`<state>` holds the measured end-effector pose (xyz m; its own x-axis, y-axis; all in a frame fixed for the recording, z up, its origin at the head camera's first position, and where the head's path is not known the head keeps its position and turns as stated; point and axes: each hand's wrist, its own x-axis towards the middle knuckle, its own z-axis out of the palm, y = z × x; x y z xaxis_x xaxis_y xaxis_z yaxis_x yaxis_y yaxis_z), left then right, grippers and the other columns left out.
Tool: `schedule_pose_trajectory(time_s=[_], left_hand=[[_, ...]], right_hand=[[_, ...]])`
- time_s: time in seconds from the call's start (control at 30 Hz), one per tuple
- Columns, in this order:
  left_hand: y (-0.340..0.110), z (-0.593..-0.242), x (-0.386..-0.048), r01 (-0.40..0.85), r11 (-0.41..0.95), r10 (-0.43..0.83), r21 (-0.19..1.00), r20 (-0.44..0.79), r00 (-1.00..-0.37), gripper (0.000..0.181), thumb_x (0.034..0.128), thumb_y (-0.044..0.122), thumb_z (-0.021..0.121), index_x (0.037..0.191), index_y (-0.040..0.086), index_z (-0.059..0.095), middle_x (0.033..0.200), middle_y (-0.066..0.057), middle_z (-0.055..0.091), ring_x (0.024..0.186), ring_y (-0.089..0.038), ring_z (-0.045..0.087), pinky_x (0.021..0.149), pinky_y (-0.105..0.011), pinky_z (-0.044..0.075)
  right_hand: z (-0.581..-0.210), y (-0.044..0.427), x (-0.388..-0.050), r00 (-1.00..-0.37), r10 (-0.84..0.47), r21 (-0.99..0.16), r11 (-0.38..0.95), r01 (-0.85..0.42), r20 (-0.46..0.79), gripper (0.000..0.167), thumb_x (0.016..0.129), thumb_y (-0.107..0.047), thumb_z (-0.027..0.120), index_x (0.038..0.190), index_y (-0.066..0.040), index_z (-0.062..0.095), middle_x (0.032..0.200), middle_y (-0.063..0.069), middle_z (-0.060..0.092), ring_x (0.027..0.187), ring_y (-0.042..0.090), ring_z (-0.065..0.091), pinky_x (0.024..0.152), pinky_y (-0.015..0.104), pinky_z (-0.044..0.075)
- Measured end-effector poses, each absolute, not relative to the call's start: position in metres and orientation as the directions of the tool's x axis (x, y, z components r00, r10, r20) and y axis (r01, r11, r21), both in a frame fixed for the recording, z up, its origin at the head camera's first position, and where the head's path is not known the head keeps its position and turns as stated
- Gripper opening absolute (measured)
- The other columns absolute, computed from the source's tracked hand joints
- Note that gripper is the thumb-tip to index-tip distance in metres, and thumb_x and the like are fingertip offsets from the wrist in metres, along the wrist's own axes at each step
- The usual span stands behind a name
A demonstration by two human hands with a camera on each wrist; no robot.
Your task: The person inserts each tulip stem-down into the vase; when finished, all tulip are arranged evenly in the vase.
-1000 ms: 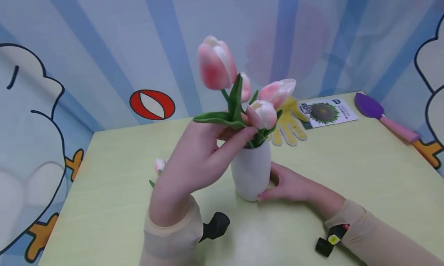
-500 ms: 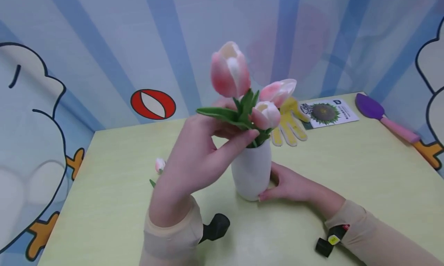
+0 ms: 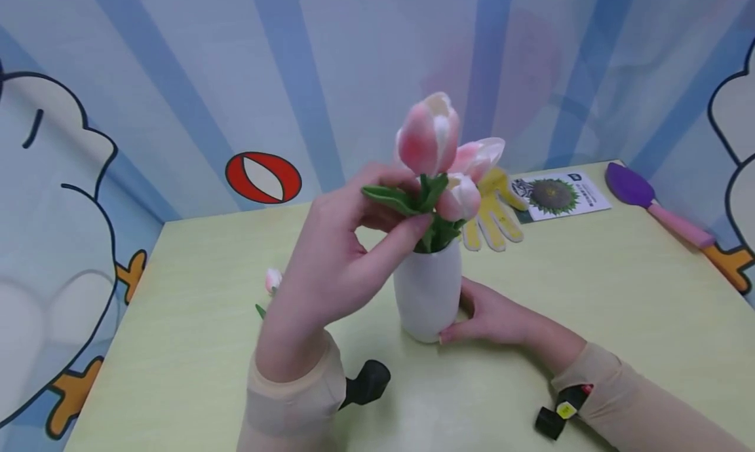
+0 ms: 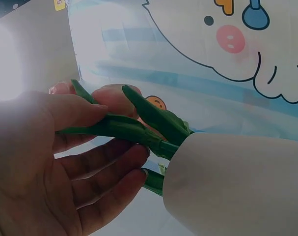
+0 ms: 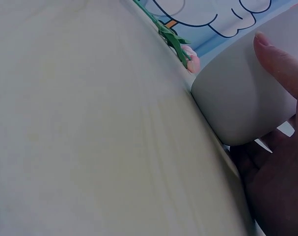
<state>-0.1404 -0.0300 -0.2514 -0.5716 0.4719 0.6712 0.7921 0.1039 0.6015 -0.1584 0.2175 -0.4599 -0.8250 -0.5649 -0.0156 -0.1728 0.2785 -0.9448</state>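
Observation:
A white vase (image 3: pixel 427 295) stands upright on the table with several pink-and-white tulips in it. My left hand (image 3: pixel 336 255) pinches the green stem and leaves of the tallest tulip (image 3: pixel 428 137) just above the rim. In the left wrist view, thumb and fingers of the left hand (image 4: pixel 85 152) lie around the green leaves (image 4: pixel 124 129) beside the vase (image 4: pixel 237 182). Low on its right side, my right hand (image 3: pixel 495 314) grips the vase; the right wrist view shows the thumb of that hand (image 5: pixel 281 147) against the vase wall (image 5: pixel 242 93).
Behind the vase lies a yellow glove (image 3: pixel 492 213), beside a card with a round green plant picture (image 3: pixel 560 193). A purple spatula with a pink handle (image 3: pixel 678 226) rests at the back right. Another tulip (image 3: pixel 273 280) lies on the table, partly behind the left arm.
The left hand's tulip has shifted right and down, its bloom now above the vase, close to the other blooms. The right hand and vase have stayed in place.

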Motion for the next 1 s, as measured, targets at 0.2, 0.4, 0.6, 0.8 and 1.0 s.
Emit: schedule_pose_trajectory(time_s=[0.2,0.4,0.6,0.8,1.0], left_hand=[[-0.0333,-0.2539,-0.1409,0.8,0.102,0.536,0.591,0.645,-0.545,0.021,0.0938,0.002,0.07,0.115,0.002,0.067,0.105,-0.005,0.075,0.095,-0.008,0.072,0.081,-0.027,0.062],[-0.0352,-0.2559,-0.1398,0.805,0.126,0.545,0.579,0.638,-0.545,0.022,0.0934,0.003,0.071,0.116,0.003,0.07,0.105,-0.003,0.076,0.095,-0.007,0.072,0.08,-0.026,0.062],[-0.0349,-0.2569,-0.1409,0.817,0.153,0.546,0.556,0.641,-0.539,0.021,0.0934,0.004,0.072,0.114,0.003,0.071,0.105,-0.003,0.076,0.097,-0.008,0.071,0.082,-0.024,0.061],[-0.0347,-0.2594,-0.144,0.83,0.18,0.589,0.528,0.618,-0.521,0.02,0.0942,0.003,0.07,0.114,0.002,0.069,0.107,-0.003,0.076,0.097,-0.007,0.072,0.09,-0.023,0.058],[-0.0396,-0.2567,-0.1446,0.829,0.224,0.558,0.512,0.63,-0.54,0.019,0.0925,0.004,0.07,0.111,0.003,0.068,0.103,-0.004,0.077,0.097,-0.009,0.073,0.091,-0.026,0.058]], right_hand=[[-0.4634,0.2159,-0.1604,-0.821,-0.57,-0.942,0.284,-0.177,-0.018,0.09,0.083,-0.026,0.088,0.156,-0.02,0.037,0.156,0.003,0.047,0.146,0.03,0.042,0.123,0.059,0.025],[-0.4656,0.2172,-0.1595,-0.821,-0.571,-0.944,0.281,-0.171,-0.021,0.091,0.082,-0.026,0.088,0.157,-0.02,0.036,0.156,0.003,0.047,0.146,0.031,0.042,0.123,0.06,0.025],[-0.465,0.2179,-0.1577,-0.822,-0.568,-0.945,0.282,-0.164,-0.027,0.091,0.083,-0.026,0.088,0.157,-0.021,0.036,0.157,0.003,0.046,0.147,0.032,0.042,0.123,0.061,0.025],[-0.4625,0.2182,-0.1575,-0.827,-0.562,-0.944,0.284,-0.166,-0.024,0.09,0.082,-0.025,0.088,0.156,-0.02,0.036,0.156,0.003,0.048,0.146,0.031,0.043,0.123,0.059,0.026],[-0.4622,0.2193,-0.1587,-0.828,-0.559,-0.942,0.294,-0.163,-0.031,0.092,0.082,-0.026,0.088,0.157,-0.019,0.035,0.157,0.004,0.046,0.147,0.031,0.041,0.123,0.059,0.026]])
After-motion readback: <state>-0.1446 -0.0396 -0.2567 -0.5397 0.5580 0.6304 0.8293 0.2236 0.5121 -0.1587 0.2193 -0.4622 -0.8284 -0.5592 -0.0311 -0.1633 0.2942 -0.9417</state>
